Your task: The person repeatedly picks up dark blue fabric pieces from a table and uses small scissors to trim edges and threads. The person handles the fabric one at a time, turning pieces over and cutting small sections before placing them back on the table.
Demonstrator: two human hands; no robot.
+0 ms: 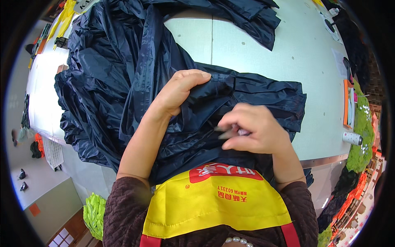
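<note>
A large, shiny navy garment (113, 78) lies in crumpled folds over the work table and down against my apron. My left hand (177, 91) pinches a fold of it near the middle, thumb along the top and the other fingers partly hidden by the cloth. Just to the right, my right hand (257, 128) is curled above the fabric and slightly blurred. Inside its fingers is a small tool (227, 134) with pale grey tips pointing left, which looks like thread snips; most of it is hidden in the palm.
The pale work table (317, 119) extends behind and to the right. A white tape roll (352, 138) and an orange-edged box (347, 103) sit at its right edge. Bright green cloth (362, 142) is heaped beyond. A lime-green bundle (94, 215) is at the lower left, below a white wire basket (52, 152).
</note>
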